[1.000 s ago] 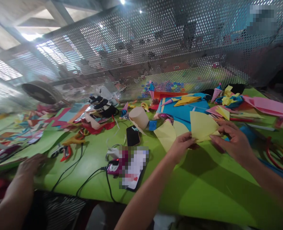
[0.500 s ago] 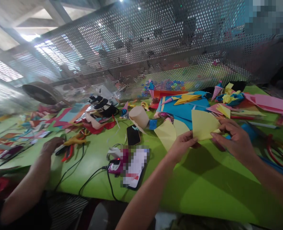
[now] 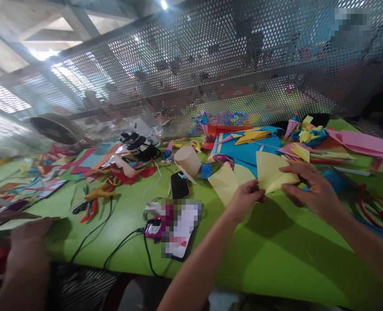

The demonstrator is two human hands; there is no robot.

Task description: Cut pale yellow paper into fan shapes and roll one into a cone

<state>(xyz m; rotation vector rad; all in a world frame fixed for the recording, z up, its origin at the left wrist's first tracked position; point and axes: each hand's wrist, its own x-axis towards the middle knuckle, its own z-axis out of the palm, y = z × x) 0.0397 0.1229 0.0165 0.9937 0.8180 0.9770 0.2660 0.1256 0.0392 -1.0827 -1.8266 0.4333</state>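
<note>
Both my hands hold one piece of pale yellow paper point(image 3: 269, 170) above the green table point(image 3: 259, 259). My left hand point(image 3: 246, 198) pinches its lower left corner between thumb and fingers. On the other side, my right hand point(image 3: 310, 185) grips the paper's right end, where it curls over into a roll. More pale yellow paper pieces point(image 3: 223, 182) lie just behind my left hand. Blue sheets point(image 3: 237, 151) with folded orange-yellow paper point(image 3: 254, 136) on top lie farther back.
A phone point(image 3: 183, 233), a purple charger block point(image 3: 155, 226), cables and a dark phone-like device point(image 3: 180, 185) lie left of my arm. Farther left are orange-handled pliers point(image 3: 89, 209), a glue gun point(image 3: 100, 190) and a co-worker's hand point(image 3: 32, 229). Scissors point(image 3: 373, 203) lie at right. Mesh point(image 3: 185, 86) rises behind.
The right end of the yellow paper is curled over more, with my right hand shifted slightly left. The co-worker's hand has moved from beside the pliers toward the near left edge.
</note>
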